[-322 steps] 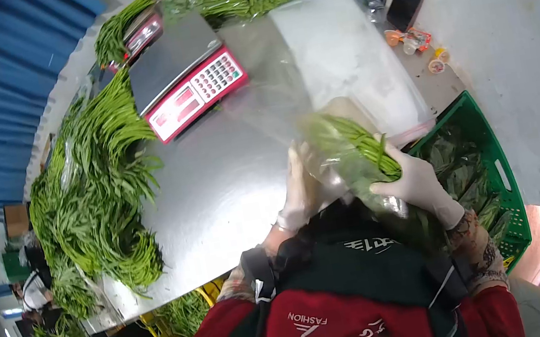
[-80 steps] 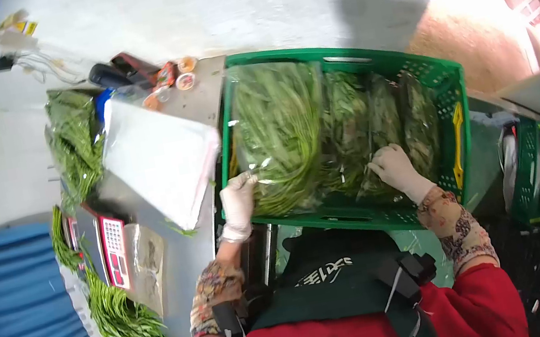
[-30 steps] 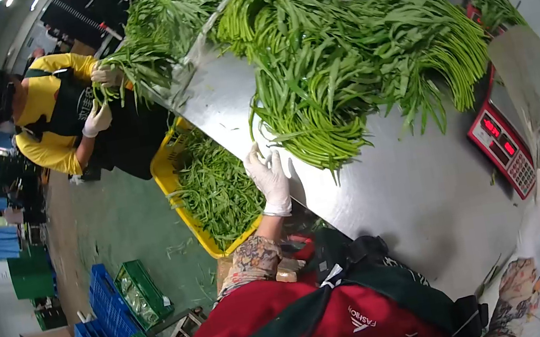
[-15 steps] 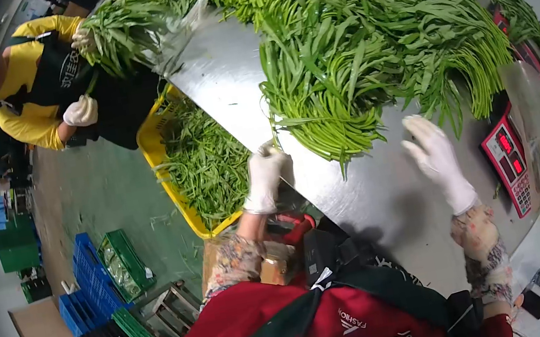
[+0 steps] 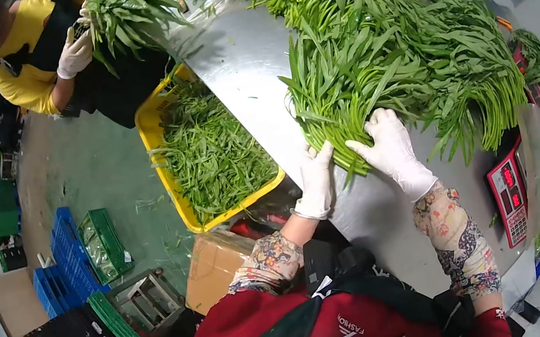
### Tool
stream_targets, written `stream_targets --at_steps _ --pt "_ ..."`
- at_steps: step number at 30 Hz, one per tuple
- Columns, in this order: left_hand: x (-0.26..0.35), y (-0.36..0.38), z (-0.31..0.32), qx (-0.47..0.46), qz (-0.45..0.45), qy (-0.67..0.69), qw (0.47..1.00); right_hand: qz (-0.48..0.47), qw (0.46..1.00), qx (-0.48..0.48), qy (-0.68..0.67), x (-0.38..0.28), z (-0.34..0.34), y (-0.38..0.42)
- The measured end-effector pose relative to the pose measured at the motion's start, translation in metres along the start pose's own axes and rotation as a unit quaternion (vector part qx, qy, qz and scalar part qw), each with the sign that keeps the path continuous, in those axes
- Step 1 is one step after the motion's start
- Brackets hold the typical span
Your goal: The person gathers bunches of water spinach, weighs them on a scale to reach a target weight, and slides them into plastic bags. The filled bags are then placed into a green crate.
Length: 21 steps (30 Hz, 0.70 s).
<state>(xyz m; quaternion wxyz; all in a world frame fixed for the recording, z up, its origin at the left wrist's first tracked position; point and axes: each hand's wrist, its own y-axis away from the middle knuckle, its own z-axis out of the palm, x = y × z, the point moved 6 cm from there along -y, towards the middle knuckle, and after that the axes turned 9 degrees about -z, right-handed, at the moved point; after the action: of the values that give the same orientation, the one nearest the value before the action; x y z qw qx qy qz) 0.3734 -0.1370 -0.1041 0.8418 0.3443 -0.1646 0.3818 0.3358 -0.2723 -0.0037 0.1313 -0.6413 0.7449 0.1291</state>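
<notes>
Long-stemmed leafy greens that look like water spinach (image 5: 361, 74) lie heaped on the metal table (image 5: 246, 65), cut stem ends toward me. At the left side of the nearest bunch, my left hand (image 5: 315, 179), in a white glove, touches the stem ends with its thumb up. My right hand (image 5: 394, 155), also gloved, is at the right side of the same stems, fingers curled against them and thumb across the front. The bunch is between both hands. Leaves and stems partly hide the fingertips.
A yellow crate (image 5: 182, 197) of loose greens stands left of the table, beside a cardboard box (image 5: 214, 263). A red digital scale (image 5: 509, 200) sits at the right. Across the table corner, a co-worker in yellow sleeves (image 5: 28, 87) holds a bunch of greens (image 5: 130, 13).
My left hand has moved right from the table edge to the stems. My right hand has moved left onto them from the bare metal. The co-worker's lower hand has risen toward their bunch.
</notes>
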Motion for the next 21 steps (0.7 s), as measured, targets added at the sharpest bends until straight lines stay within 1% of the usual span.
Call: stream_targets --at_steps 1,2,3,4,5,6,8,10,11,12,13,14,15,16,19,20,21 --pt "0.006 -0.002 0.000 -0.032 -0.022 -0.037 0.999 0.035 0.998 -0.022 -0.045 0.005 0.004 -0.002" --pt "0.006 -0.001 0.000 -0.039 -0.059 -0.056 0.996 0.070 0.992 -0.043 -0.092 0.011 0.008 -0.004" --pt "0.006 -0.001 0.003 -0.047 -0.095 -0.075 0.991 0.092 0.985 -0.085 -0.117 0.018 0.017 -0.007" --pt "0.009 -0.003 0.001 -0.032 -0.105 -0.114 0.987 0.113 0.975 -0.127 -0.143 0.024 0.023 -0.013" --pt "0.011 -0.004 0.003 -0.045 -0.106 -0.118 0.986 0.134 0.962 -0.167 -0.169 0.028 0.029 -0.016" --pt "0.013 -0.003 0.007 -0.057 -0.107 -0.122 0.985 0.126 0.961 -0.153 -0.194 0.027 0.028 -0.016" --pt "0.014 -0.004 0.009 -0.088 -0.120 -0.120 0.982 0.099 0.972 -0.125 -0.171 0.025 0.029 -0.018" --pt "0.013 -0.004 0.007 -0.096 -0.112 -0.106 0.983 0.068 0.978 -0.112 -0.164 0.014 0.023 -0.017" --pt "0.011 -0.004 0.004 -0.098 -0.109 -0.099 0.984 0.022 0.981 -0.068 -0.182 0.002 0.014 -0.014" --pt "-0.001 -0.004 -0.002 -0.061 -0.108 -0.104 0.987 0.015 0.980 -0.043 -0.195 0.000 0.017 -0.011" --pt "0.002 -0.001 0.000 -0.057 -0.074 -0.138 0.986 0.008 0.978 -0.017 -0.208 -0.001 0.019 -0.009" --pt "0.006 0.002 0.004 -0.054 -0.040 -0.172 0.983 0.033 0.966 -0.046 -0.253 0.001 0.024 -0.008" --pt "0.009 0.004 0.008 -0.051 -0.006 -0.205 0.977 0.051 0.963 -0.062 -0.257 0.004 0.024 -0.007" --pt "0.009 0.001 0.009 -0.052 0.028 -0.186 0.981 0.070 0.959 -0.079 -0.261 0.002 0.021 -0.008" --pt "0.000 -0.002 0.014 -0.069 -0.008 -0.070 0.995 0.112 0.941 -0.104 -0.301 0.003 0.023 -0.007" --pt "-0.001 -0.003 0.015 -0.076 0.000 -0.052 0.996 0.121 0.931 -0.122 -0.322 0.006 0.027 -0.010" --pt "-0.003 -0.003 0.016 -0.062 -0.014 -0.037 0.997 0.129 0.920 -0.140 -0.343 0.010 0.033 -0.015"
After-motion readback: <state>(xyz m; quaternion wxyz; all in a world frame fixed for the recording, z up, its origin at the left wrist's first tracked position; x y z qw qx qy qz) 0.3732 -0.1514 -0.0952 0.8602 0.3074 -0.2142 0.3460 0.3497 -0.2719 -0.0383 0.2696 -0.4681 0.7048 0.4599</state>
